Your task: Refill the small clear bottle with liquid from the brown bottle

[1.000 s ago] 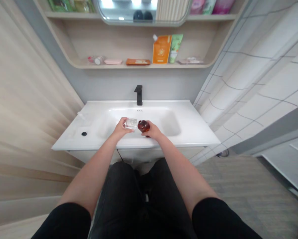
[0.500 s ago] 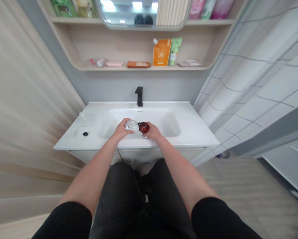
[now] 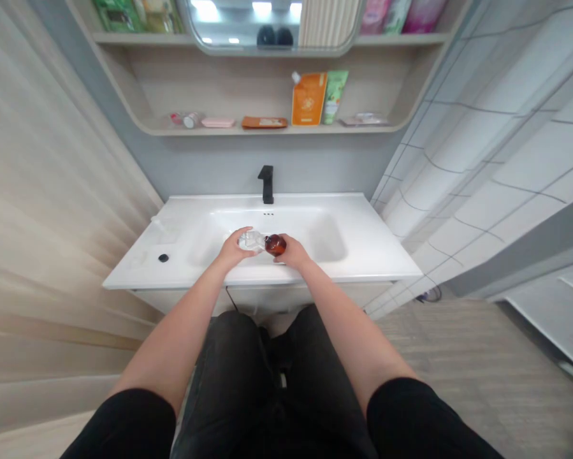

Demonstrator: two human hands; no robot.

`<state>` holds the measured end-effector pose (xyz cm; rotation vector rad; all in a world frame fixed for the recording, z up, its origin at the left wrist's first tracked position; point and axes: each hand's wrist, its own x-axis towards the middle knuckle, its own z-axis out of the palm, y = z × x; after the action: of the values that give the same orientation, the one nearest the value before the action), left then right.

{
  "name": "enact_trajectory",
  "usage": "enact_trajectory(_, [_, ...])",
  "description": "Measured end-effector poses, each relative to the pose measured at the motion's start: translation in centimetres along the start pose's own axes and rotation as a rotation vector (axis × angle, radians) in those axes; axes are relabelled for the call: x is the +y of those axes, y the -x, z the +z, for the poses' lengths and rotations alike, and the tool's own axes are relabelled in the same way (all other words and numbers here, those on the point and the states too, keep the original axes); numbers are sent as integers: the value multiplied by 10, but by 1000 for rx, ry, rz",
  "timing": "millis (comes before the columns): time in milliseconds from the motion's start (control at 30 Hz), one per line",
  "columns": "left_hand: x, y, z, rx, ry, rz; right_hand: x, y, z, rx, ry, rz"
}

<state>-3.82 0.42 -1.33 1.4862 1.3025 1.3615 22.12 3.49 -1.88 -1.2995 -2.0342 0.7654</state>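
Over the front of the white sink basin [image 3: 322, 236], my left hand [image 3: 232, 249] is closed around a clear plastic bottle [image 3: 252, 241]. A brown bottle [image 3: 275, 245] is gripped in my right hand [image 3: 293, 252], tipped so its neck meets the mouth of the clear bottle. Whether liquid runs between them is too small to make out. A small black cap [image 3: 163, 258] lies on the counter left of the basin. Behind both bottles stands a black faucet [image 3: 267, 185].
A clear item [image 3: 164, 229] rests on the counter's left end. The wall shelf [image 3: 210, 132] holds an orange pouch [image 3: 309, 99], a green tube [image 3: 334, 95], a pink bar-like item [image 3: 218, 122] and an orange tray [image 3: 264, 122]. A curtain [image 3: 51, 191] hangs at left.
Both bottles stay neck to neck in my hands, with hardly any movement. The whole view has shifted slightly.
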Motion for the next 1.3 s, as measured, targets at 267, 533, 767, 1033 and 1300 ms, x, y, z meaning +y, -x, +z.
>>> enact_trajectory(267, [-4,-2,-1,0,-24,29,-2,1,-1,-9,-22,-15])
enact_trajectory(533, [2,0,-2,16,-77,69,0,0,-1,-17,5,-39])
enact_trajectory(767, [3,1,-2,20,-59,64,-1,0,-1,-15,18,-14])
enact_trajectory(1033, [-5,-1,0,80,-47,48,0,0,0,-9,4,-11])
enact_trajectory(1300, [-11,-4,-4,56,-37,81,2,-1,1,-9,10,-3])
